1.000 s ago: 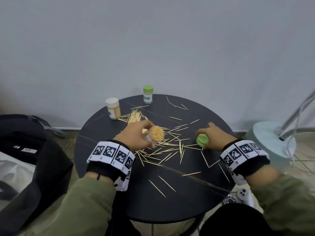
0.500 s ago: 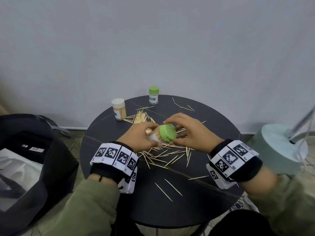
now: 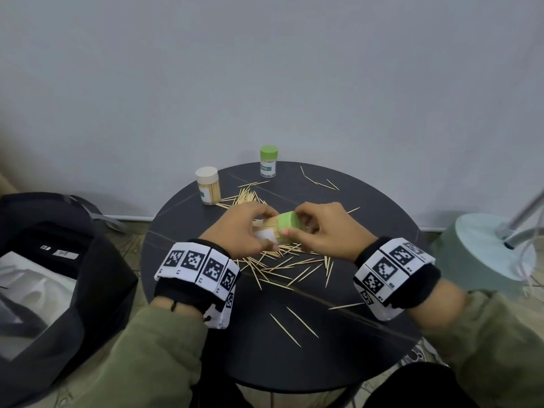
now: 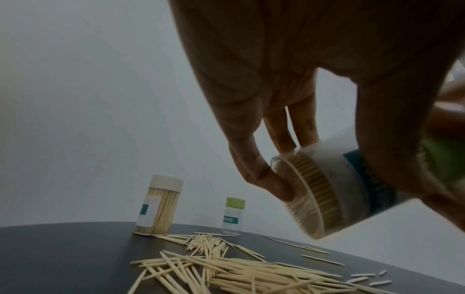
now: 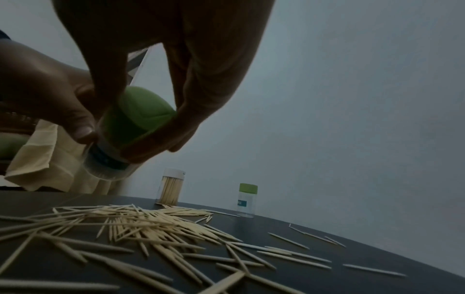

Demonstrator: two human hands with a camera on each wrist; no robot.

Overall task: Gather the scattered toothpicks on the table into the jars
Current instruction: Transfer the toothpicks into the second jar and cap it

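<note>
- A second ago the right hand (image 3: pixel 329 231) sat at about 3 o'clock on the desk (image 3: pixel 368 346), holding the green lid (image 3: pixel 290 223) apart from the jar (image 3: pixel 269 231); now the lid is on the jar's mouth, so the toothpick ends that showed in the open mouth are covered.
- The left hand (image 3: pixel 238 231) has its fingers (image 4: pixel 259 173) wrapped round the jar body, holding it tilted on its side above the middle of the desk; through the clear base the jar looks packed full.
- The right hand's fingers (image 5: pixel 186 127) and thumb pinch the lid's rim, narrow around it. Whether the lid is fully seated I cannot tell.
- My reading: this jar is being closed, so one part of the gathering is done.
- Plenty is left: loose toothpicks (image 3: pixel 282 266) lie in a heap under and near the hands, with strays toward 1 and 6 o'clock.
- At about 11 o'clock stands a full jar with a beige lid (image 3: pixel 208 189); at 12 o'clock a capped green-lidded jar (image 3: pixel 268 161) looks empty, and is probably the next to fill.
</note>
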